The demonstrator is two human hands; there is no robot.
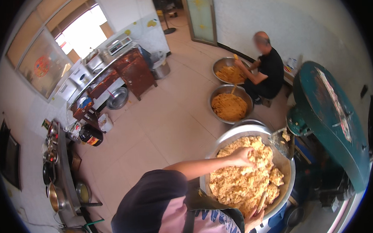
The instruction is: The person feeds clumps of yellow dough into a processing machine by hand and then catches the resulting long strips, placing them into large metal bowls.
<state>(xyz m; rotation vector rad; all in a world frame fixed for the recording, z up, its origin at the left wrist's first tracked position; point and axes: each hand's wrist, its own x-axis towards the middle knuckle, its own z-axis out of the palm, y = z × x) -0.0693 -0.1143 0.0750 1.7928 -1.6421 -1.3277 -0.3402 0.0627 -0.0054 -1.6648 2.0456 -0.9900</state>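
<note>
A large metal basin (287, 184) holds a heap of crumbly yellowish mixture (239, 183), with bigger clumps along its right side. My left hand (243, 157) reaches across the basin, its fingers curled into the upper part of the heap and gripping some of it. At the basin's near rim, my right hand (253, 218) grips a light, stick-like wooden piece (262, 200) that leans against the mixture. Part of the right hand and most of that arm are hidden. Just beyond the basin, a metal chute (282, 143) has bits of mixture stuck to it.
A machine with a green cover (328, 121) stands close on the right. Another person (269, 70) crouches beside two basins of orange-brown food, a nearer basin (231, 107) and a farther basin (229, 73). Along the left are a brown cabinet (134, 73) and a shelf with pans (56, 195).
</note>
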